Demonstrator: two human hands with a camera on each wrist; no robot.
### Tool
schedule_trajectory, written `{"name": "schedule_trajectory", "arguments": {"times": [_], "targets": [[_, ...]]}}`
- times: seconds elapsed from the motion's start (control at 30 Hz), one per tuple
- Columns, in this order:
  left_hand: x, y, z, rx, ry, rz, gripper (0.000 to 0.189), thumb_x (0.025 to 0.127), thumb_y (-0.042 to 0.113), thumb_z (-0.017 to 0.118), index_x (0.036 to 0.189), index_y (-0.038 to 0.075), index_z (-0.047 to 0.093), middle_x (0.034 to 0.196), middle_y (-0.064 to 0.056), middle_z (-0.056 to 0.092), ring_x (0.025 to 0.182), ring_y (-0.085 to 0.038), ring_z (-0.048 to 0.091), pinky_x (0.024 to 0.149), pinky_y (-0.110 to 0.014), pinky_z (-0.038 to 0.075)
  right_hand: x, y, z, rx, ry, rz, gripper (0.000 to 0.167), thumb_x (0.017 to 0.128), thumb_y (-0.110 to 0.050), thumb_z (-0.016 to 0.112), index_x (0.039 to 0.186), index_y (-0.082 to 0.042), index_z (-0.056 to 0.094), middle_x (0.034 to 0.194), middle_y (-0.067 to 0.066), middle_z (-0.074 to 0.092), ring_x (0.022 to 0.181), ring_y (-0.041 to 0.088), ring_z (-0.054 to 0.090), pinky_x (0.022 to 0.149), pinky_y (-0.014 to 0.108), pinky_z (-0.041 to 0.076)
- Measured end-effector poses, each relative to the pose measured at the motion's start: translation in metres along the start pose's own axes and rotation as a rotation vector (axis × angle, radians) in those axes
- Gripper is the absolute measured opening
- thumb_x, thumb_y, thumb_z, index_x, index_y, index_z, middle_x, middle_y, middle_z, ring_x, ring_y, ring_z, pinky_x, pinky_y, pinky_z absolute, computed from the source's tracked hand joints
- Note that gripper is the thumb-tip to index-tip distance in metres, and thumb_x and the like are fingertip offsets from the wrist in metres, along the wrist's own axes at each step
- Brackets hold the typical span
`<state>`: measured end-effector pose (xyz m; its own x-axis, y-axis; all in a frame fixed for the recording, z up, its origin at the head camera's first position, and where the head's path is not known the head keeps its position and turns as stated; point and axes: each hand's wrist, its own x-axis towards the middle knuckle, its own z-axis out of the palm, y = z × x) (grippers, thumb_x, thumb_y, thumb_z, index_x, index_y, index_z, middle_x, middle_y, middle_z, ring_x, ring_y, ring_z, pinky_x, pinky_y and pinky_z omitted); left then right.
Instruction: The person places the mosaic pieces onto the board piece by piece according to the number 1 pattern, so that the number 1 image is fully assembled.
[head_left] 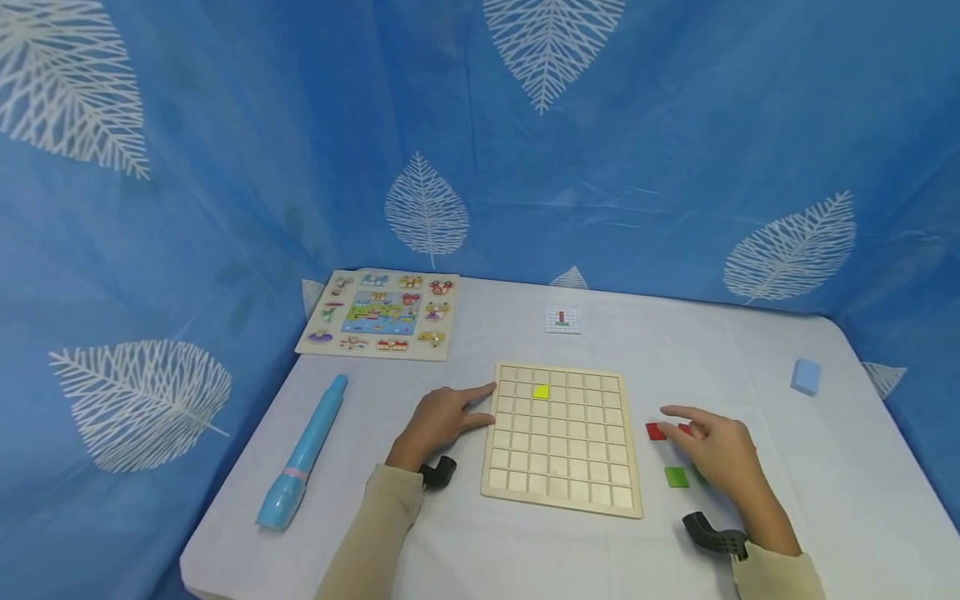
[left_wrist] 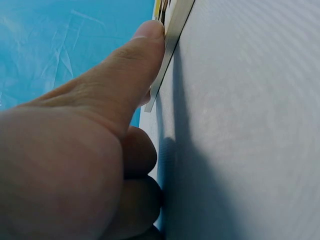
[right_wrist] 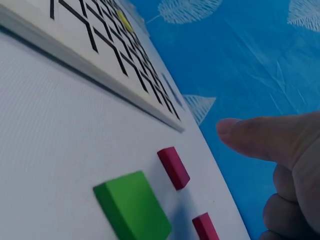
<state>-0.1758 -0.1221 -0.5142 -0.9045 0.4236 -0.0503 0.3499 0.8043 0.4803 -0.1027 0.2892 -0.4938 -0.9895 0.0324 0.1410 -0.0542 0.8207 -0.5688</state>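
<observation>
A wooden grid board [head_left: 561, 507] lies in the middle of the table, with one yellow square tile [head_left: 541, 392] in its upper part. My left hand [head_left: 438, 421] touches the board's left edge with extended thumb and index finger; the left wrist view shows the thumb [left_wrist: 142, 55] on the rim and other fingers curled beneath. To the right of the board, my right hand [head_left: 722, 454] hovers over red tiles [head_left: 655, 432], thumb and index finger apart, nothing between them. A green square tile [head_left: 677, 477] lies nearer the front. The hand partly hides a second red tile [right_wrist: 205, 227].
A picture puzzle board [head_left: 448, 333] with knobbed pieces sits at the back left. A small pattern card [head_left: 562, 320] lies behind the grid board. On the left is a light-blue microphone-shaped object [head_left: 307, 450]; a pale blue block [head_left: 806, 377] rests far right. Blue curtains [head_left: 637, 192] stand behind.
</observation>
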Motion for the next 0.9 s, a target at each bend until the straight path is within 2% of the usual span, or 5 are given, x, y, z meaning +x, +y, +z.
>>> {"name": "schedule_trajectory", "arguments": {"times": [0.13, 0.3, 0.43, 0.57, 0.9], "targets": [[0.000, -0.002, 0.001, 0.000, -0.001, -0.007, 0.064, 0.091, 0.056, 0.069, 0.148, 0.031, 0.057, 0.055, 0.007, 0.041, 0.061, -0.010, 0.042, 0.071, -0.031, 0.044, -0.002, 0.006, 0.002, 0.012, -0.049, 0.041, 0.034, 0.093, -0.031, 0.077, 0.119, -0.009, 0.076, 0.056, -0.004, 0.037, 0.048, 0.012, 0.031, 0.044, 0.027, 0.026], [0.001, -0.002, 0.002, 0.005, 0.000, 0.002, 0.064, 0.090, 0.057, 0.069, 0.148, 0.030, 0.057, 0.054, 0.008, 0.038, 0.057, -0.009, 0.037, 0.066, -0.028, 0.041, -0.003, 0.018, 0.007, 0.007, -0.059, 0.005, 0.032, 0.093, -0.031, 0.078, 0.118, -0.011, 0.077, 0.056, -0.006, 0.034, 0.050, 0.009, 0.029, 0.047, 0.028, 0.028], [0.001, -0.002, 0.003, 0.000, -0.003, 0.009, 0.064, 0.091, 0.056, 0.068, 0.148, 0.030, 0.056, 0.054, 0.007, 0.041, 0.059, -0.009, 0.041, 0.069, -0.030, 0.044, -0.004, 0.025, 0.011, -0.004, -0.052, -0.015, 0.033, 0.094, -0.030, 0.077, 0.120, -0.011, 0.077, 0.056, -0.008, 0.033, 0.052, 0.009, 0.029, 0.049, 0.029, 0.028], [0.003, -0.002, 0.002, 0.004, 0.009, 0.020, 0.063, 0.092, 0.055, 0.068, 0.148, 0.029, 0.057, 0.055, 0.007, 0.042, 0.062, -0.009, 0.044, 0.073, -0.032, 0.047, -0.003, 0.026, 0.013, -0.016, -0.043, -0.021, 0.034, 0.093, -0.028, 0.078, 0.121, -0.010, 0.076, 0.056, -0.007, 0.034, 0.051, 0.009, 0.030, 0.048, 0.028, 0.027], [0.002, 0.000, 0.000, 0.012, 0.002, 0.006, 0.064, 0.091, 0.055, 0.069, 0.148, 0.030, 0.057, 0.055, 0.009, 0.036, 0.054, -0.008, 0.031, 0.059, -0.026, 0.035, 0.000, 0.023, 0.012, -0.021, -0.117, 0.013, 0.042, 0.094, -0.028, 0.076, 0.129, -0.006, 0.071, 0.057, -0.005, 0.034, 0.052, 0.012, 0.030, 0.049, 0.029, 0.027]]}}
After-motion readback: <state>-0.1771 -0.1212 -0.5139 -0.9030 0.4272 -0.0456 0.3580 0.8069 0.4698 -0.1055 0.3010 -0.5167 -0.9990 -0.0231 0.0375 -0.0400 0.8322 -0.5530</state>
